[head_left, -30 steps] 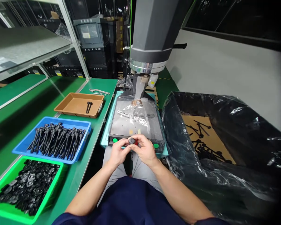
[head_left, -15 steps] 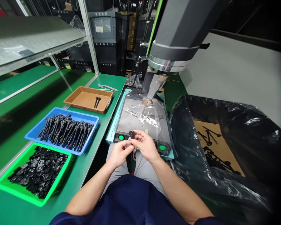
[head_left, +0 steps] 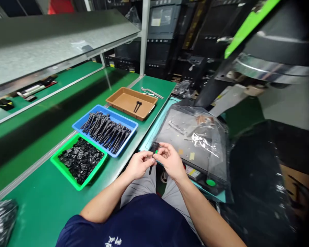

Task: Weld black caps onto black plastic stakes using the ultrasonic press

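Both hands meet over my lap, in front of the machine's base. My left hand (head_left: 139, 165) is closed round the shaft of a black bolt-like part (head_left: 152, 157), which points down. My right hand (head_left: 170, 161) pinches the part's head with thumb and fingers. To the left on the green bench, a blue tray (head_left: 130, 124) holds several long black bolts. A green tray (head_left: 67, 171) beside it is full of small black pieces. Farther back, a brown tray (head_left: 123, 100) holds two black bolts.
A press machine (head_left: 270, 61) stands at the right over a plastic-covered plate (head_left: 195, 137) with green buttons (head_left: 210, 182). A black-bagged carton (head_left: 267, 185) sits at far right. Metal wrenches (head_left: 151, 92) lie behind the brown tray. A metal shelf (head_left: 54, 37) overhangs the bench.
The view has swung left, so the trays now sit near the middle. Both hands stay together on the black part, whose shaft now shows hanging below the fingers.
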A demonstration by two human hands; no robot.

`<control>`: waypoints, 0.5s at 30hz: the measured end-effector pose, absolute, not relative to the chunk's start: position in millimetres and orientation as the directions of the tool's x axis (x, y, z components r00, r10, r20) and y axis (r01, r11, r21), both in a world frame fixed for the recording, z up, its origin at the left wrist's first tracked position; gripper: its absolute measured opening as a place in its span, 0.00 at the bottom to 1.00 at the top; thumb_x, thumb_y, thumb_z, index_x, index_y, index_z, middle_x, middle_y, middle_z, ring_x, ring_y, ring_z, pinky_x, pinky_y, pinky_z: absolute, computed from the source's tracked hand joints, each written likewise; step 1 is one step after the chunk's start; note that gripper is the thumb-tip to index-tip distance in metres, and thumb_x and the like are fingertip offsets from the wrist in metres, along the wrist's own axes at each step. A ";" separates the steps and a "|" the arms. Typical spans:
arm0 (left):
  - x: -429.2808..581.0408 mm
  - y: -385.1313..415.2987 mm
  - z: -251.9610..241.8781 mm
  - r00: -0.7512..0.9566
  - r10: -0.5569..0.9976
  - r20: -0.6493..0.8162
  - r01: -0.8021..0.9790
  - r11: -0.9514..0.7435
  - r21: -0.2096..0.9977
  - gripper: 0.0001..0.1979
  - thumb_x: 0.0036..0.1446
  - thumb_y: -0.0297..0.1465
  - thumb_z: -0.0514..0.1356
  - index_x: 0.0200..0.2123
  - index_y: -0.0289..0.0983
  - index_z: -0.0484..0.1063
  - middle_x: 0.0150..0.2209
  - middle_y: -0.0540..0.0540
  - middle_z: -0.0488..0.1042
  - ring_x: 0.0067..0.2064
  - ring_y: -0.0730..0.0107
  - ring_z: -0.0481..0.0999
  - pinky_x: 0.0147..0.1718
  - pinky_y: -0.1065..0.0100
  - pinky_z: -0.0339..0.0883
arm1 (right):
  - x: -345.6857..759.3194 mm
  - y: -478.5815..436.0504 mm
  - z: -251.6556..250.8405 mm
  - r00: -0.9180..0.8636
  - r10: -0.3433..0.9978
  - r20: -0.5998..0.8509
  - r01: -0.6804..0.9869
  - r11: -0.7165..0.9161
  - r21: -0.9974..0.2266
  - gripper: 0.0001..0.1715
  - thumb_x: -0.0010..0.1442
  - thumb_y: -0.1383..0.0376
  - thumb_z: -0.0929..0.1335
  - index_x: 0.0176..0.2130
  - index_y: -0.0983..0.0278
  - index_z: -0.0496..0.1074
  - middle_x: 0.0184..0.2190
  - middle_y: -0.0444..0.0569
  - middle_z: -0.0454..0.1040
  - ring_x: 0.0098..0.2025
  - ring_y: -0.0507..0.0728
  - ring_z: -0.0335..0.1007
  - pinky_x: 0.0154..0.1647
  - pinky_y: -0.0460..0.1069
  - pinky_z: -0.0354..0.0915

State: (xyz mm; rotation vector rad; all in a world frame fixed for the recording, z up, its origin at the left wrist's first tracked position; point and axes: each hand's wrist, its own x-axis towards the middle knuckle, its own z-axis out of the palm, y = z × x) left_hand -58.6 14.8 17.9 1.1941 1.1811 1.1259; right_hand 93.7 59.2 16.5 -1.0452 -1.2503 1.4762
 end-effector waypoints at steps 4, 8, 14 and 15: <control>-137.8 21.6 41.4 -0.236 0.971 0.049 0.413 0.055 0.909 0.13 0.53 0.36 0.63 0.38 0.34 0.79 0.33 0.46 0.78 0.34 0.66 0.75 0.36 0.68 0.68 | 101.5 58.4 9.6 -0.269 0.962 -0.042 -0.124 -0.077 -0.989 0.29 0.49 0.55 0.77 0.47 0.61 0.68 0.31 0.45 0.72 0.35 0.54 0.69 0.37 0.49 0.67; -225.7 45.8 64.1 -0.463 0.871 0.164 0.727 0.268 0.632 0.14 0.55 0.33 0.61 0.43 0.36 0.79 0.41 0.46 0.81 0.41 0.62 0.78 0.44 0.66 0.67 | 117.9 52.4 -2.7 -0.316 0.946 -0.069 -0.123 -0.113 -0.986 0.26 0.52 0.54 0.76 0.46 0.62 0.69 0.30 0.45 0.72 0.33 0.53 0.68 0.36 0.48 0.66; -272.9 88.7 42.1 -0.508 0.861 -0.039 0.829 0.501 0.249 0.15 0.55 0.31 0.62 0.46 0.38 0.79 0.47 0.41 0.79 0.49 0.56 0.77 0.48 0.63 0.67 | 133.8 46.1 -13.3 -0.265 0.960 -0.091 -0.131 -0.130 -0.983 0.27 0.52 0.54 0.76 0.47 0.62 0.69 0.30 0.46 0.73 0.32 0.53 0.67 0.34 0.48 0.67; -272.1 92.7 36.0 -0.504 0.862 -0.054 0.833 0.501 0.234 0.14 0.54 0.30 0.62 0.45 0.38 0.79 0.46 0.41 0.80 0.49 0.55 0.77 0.47 0.63 0.68 | 137.3 45.1 -13.6 -0.250 0.963 -0.097 -0.129 -0.133 -0.983 0.28 0.52 0.54 0.76 0.47 0.63 0.70 0.30 0.46 0.72 0.32 0.53 0.67 0.34 0.48 0.67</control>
